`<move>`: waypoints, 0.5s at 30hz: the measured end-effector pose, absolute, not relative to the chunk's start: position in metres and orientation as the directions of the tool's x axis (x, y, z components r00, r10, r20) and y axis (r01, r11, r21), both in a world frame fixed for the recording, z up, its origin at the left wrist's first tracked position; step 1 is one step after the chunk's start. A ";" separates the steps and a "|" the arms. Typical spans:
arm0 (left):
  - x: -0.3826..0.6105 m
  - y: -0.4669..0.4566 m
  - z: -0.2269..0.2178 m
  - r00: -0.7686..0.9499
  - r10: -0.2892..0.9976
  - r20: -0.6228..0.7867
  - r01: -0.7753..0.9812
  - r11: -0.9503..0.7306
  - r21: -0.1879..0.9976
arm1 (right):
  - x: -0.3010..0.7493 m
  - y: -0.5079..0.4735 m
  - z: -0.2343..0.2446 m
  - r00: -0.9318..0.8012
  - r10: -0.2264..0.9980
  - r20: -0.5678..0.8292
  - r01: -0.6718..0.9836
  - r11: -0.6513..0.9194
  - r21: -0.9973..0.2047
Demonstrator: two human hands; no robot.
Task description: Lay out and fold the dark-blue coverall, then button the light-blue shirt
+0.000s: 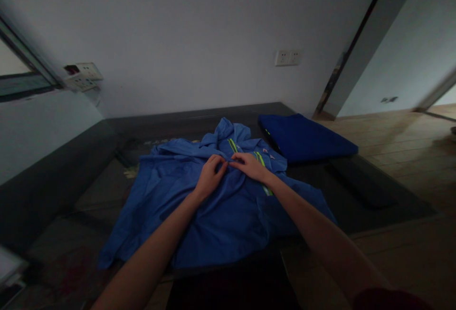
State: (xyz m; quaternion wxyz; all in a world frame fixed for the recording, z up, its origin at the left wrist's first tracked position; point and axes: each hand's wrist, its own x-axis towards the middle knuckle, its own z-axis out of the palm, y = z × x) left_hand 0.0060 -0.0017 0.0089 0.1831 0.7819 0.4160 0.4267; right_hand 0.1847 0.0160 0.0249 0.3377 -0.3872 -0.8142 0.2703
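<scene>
A blue work jacket (213, 215) with yellow-green stripes lies spread face up on a dark table (374, 191). My left hand (210, 174) and my right hand (249, 165) meet at the middle of its chest, just below the collar. Both hands have their fingers curled and pinched on the jacket's front edges, fingertips almost touching. What exactly is between the fingertips is too small to make out. The sleeves spread out to the left and right.
A folded dark blue garment (306, 139) lies on the table at the back right. Wall sockets (288, 57) sit on the far wall, and a power strip (81, 76) on the left ledge. Wooden floor (409, 139) stretches to the right.
</scene>
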 end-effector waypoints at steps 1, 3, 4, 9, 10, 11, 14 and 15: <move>0.006 -0.002 0.009 0.291 0.803 0.520 0.496 -0.591 0.636 | 0.185 0.016 0.025 -0.474 0.813 0.337 0.444 0.552 -0.706; 0.006 -0.002 0.009 0.289 0.799 0.528 0.503 -0.595 0.626 | 0.185 0.017 0.024 -0.475 0.814 0.335 0.435 0.548 -0.714; 0.005 -0.002 0.010 0.286 0.797 0.531 0.510 -0.596 0.620 | 0.185 0.017 0.024 -0.473 0.815 0.335 0.431 0.545 -0.719; 0.003 -0.002 0.013 0.282 0.777 0.563 0.539 -0.613 0.577 | 0.183 0.016 0.023 -0.460 0.827 0.323 0.429 0.525 -0.735; 0.003 -0.002 0.013 0.278 0.776 0.566 0.546 -0.612 0.572 | 0.182 0.015 0.024 -0.458 0.828 0.323 0.431 0.525 -0.734; 0.002 -0.002 0.013 0.272 0.777 0.568 0.555 -0.609 0.567 | 0.182 0.015 0.024 -0.456 0.828 0.326 0.432 0.526 -0.732; 0.002 -0.003 0.012 0.251 0.777 0.577 0.582 -0.598 0.552 | 0.180 0.013 0.025 -0.450 0.827 0.336 0.434 0.531 -0.727; 0.002 -0.003 0.011 0.244 0.775 0.583 0.591 -0.595 0.544 | 0.179 0.013 0.025 -0.449 0.827 0.338 0.436 0.533 -0.725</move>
